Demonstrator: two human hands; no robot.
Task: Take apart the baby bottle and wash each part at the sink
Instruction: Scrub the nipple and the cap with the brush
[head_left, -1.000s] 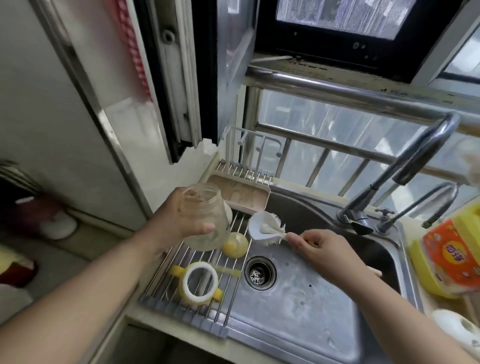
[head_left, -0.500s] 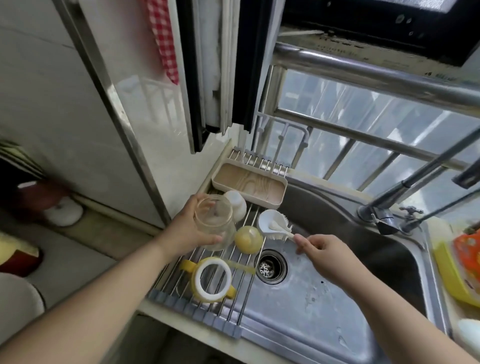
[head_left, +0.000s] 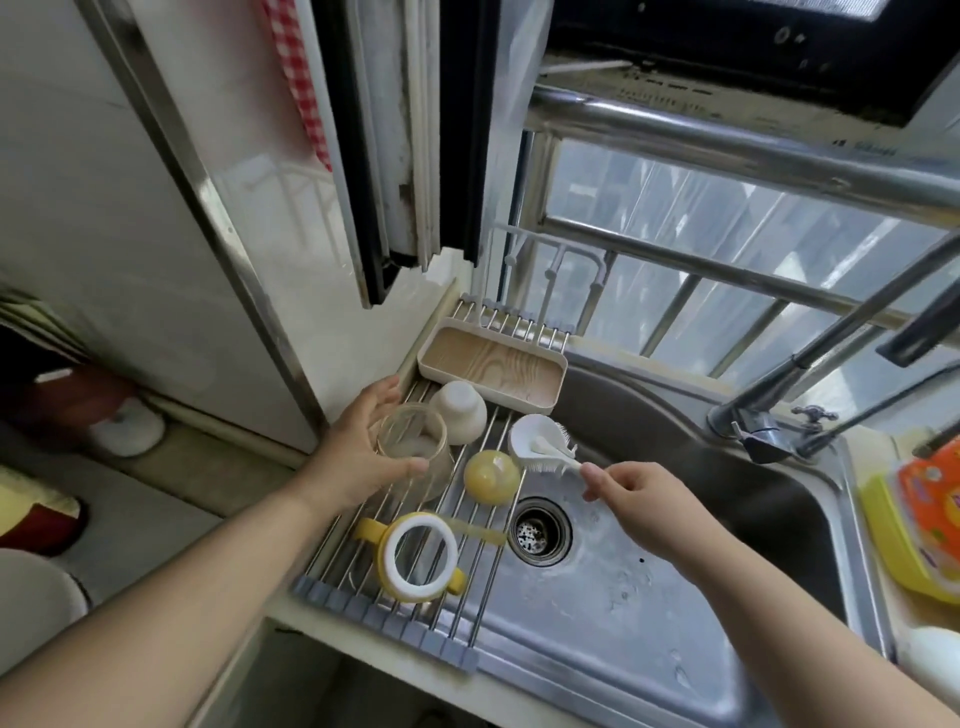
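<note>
In the head view, the left hand (head_left: 358, 457) has its grip curled around the clear bottle body (head_left: 413, 449) above the drying rack (head_left: 467, 613) (open mouth upward). The right hand (head_left: 644, 499) pinches the white brush (head_left: 540, 441) handle over the sink (head_left: 623, 597).

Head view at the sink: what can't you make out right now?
- Tap: spout end cut off by the right frame edge; water flow unknown.
- Clear glass bottle body: far side hidden by the left hand.
- White brush: handle end covered by the right hand.
- Orange-and-yellow pack: print blurred, cut off.
</note>
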